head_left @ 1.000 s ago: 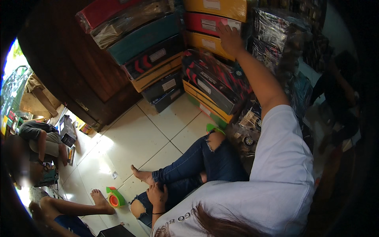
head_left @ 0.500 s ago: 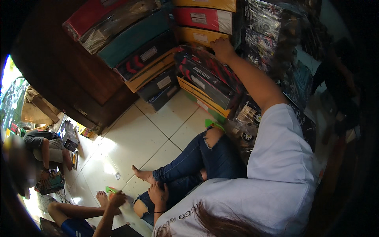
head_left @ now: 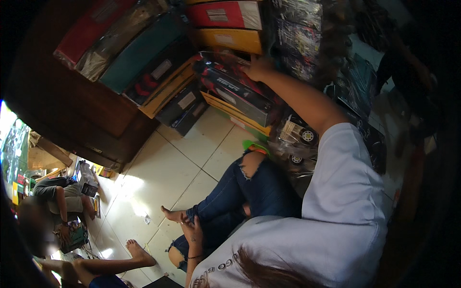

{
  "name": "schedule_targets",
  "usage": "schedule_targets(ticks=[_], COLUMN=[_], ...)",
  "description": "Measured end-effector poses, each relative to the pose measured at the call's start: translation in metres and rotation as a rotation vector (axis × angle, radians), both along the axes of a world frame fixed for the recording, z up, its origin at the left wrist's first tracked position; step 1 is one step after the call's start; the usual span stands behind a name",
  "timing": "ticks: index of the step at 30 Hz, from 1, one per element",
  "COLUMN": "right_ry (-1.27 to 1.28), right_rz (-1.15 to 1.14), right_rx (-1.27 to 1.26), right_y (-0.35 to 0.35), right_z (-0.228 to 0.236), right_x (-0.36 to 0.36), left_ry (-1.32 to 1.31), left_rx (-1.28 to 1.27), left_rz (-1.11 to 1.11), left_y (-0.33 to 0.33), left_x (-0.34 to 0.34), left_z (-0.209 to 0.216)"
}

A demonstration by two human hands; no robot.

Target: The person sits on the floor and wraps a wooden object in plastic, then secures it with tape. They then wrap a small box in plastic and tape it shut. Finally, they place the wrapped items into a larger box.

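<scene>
My right hand [head_left: 259,68] reaches forward to a stack of boxes, its fingers stretched out against the upper part of a black and red box [head_left: 235,91]. Just above the fingers is a yellow box [head_left: 228,39], with a red box [head_left: 225,15] on top of it. Some fingertips are hard to make out in the shade. Low in front of me, my left hand [head_left: 193,233] rests by my shin with its fingers apart and nothing in it. A toy vehicle with white-hubbed wheels [head_left: 300,134], in clear wrap, lies near my right forearm.
More wrapped boxes [head_left: 144,55] are stacked at the left beside a dark wooden door [head_left: 91,115]. Plastic-wrapped packages [head_left: 297,43] stand at the back right. One person [head_left: 53,197] sits at far left; another person's bare leg [head_left: 115,264] crosses the tiled floor [head_left: 185,146].
My right hand has come down from the yellow box to the black and red box. My left hand's fingers have spread. The nearby person's hand has left the lower left.
</scene>
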State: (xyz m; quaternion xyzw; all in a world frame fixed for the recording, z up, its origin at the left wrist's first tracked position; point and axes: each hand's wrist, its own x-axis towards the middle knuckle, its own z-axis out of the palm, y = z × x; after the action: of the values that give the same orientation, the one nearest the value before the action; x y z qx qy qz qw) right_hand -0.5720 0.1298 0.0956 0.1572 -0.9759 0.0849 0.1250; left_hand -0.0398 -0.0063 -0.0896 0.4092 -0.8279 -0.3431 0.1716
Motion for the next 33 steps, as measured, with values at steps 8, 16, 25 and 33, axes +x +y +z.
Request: schedule_targets(ticks=[8,16,25,33], right_ry=[0.006,-0.053,-0.311,-0.384], right_rz=[0.244,0.565,0.773,0.932], right_rx=[0.136,-0.159,-0.019,0.197], right_y=[-0.003,0.029,0.103,0.178], right_z=[-0.009,0.001,0.071,0.115], right_x=[0.061,0.061,0.072,0.112], left_ry=[0.425,0.74,0.737,0.74], left_rx=[1.029,1.373,1.232,1.34], left_rz=[-0.226,-0.252,-0.093,-0.275], left_y=[0.019,0.031,0.038,0.065], left_x=[-0.274,-0.316,-0.319,-0.361], left_z=[0.088,0.077,0.099,0.116])
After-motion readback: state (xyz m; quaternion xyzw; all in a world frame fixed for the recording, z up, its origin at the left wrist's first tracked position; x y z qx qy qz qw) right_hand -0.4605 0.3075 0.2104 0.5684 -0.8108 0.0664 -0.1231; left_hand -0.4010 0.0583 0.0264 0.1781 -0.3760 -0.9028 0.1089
